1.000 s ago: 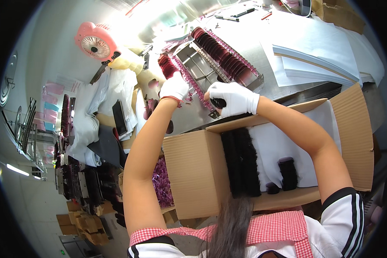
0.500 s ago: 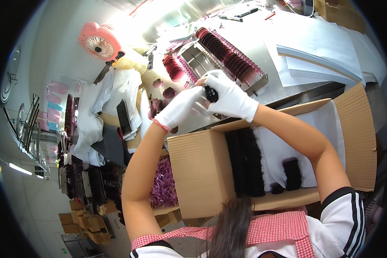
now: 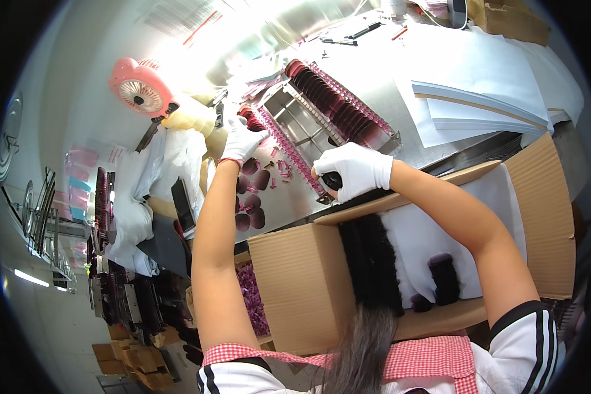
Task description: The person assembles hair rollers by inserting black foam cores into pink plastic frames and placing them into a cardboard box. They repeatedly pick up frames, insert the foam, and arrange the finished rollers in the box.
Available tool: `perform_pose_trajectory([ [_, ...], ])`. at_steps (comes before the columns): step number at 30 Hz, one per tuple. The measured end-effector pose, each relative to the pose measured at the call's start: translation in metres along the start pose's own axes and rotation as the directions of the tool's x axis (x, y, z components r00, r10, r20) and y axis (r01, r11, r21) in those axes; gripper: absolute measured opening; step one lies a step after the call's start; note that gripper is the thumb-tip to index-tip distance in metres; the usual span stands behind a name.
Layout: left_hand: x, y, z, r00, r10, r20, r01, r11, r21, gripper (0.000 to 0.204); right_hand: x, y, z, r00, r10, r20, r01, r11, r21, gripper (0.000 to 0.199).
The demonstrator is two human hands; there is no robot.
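My right hand (image 3: pixel 356 171), in a white glove, is closed around a small stack of dark tinted lenses (image 3: pixel 333 179) above the near end of a metal rack. Farther left, my gloved left hand (image 3: pixel 244 140) reaches to the rack's left row of reddish lenses (image 3: pixel 251 118). Its thumb lies apart from the fingers, and its grip on a lens cannot be made out. The metal rack (image 3: pixel 297 129) has pink clips along its sides and a fuller row of dark red lenses (image 3: pixel 331 98) on its right. Loose lenses (image 3: pixel 251 210) and small pink clips (image 3: pixel 283 169) lie beside it.
Close in front of me stands an open cardboard box (image 3: pixel 302 289) with rows of black stacked lenses (image 3: pixel 371 266) and white paper. A bin of purple clips (image 3: pixel 251 295) is left of it. A pink fan (image 3: pixel 141 88) and white paper sheets (image 3: pixel 473 79) are at the back.
My hands have come apart. The left has moved left to the rack's left row, while the right has dropped slightly nearer with the lens stack. The view has shifted a little.
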State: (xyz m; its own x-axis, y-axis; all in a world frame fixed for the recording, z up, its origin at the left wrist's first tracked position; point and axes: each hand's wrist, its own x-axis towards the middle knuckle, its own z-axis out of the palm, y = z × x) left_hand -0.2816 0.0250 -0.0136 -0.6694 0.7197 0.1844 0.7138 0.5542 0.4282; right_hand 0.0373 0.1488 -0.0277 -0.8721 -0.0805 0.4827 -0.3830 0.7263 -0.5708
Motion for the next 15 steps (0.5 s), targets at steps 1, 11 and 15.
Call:
perform_pose_trajectory([
  [1,-0.003,0.004,0.001,0.998,0.052,-0.037,-0.052,0.999,0.004,0.079,0.0,0.0,-0.001,1.0,-0.002,-0.008,0.002,1.0,0.013,0.028],
  [11,-0.015,0.055,0.006,0.916,-0.333,0.223,0.363,0.926,-0.108,0.022,0.002,-0.001,-0.004,1.0,-0.002,0.018,0.001,0.999,0.047,0.03],
  [15,-0.025,0.067,-0.001,0.998,0.053,0.044,-0.069,0.79,0.61,0.012,0.003,-0.002,0.002,0.985,0.051,-0.167,-0.027,0.99,0.141,0.038],
])
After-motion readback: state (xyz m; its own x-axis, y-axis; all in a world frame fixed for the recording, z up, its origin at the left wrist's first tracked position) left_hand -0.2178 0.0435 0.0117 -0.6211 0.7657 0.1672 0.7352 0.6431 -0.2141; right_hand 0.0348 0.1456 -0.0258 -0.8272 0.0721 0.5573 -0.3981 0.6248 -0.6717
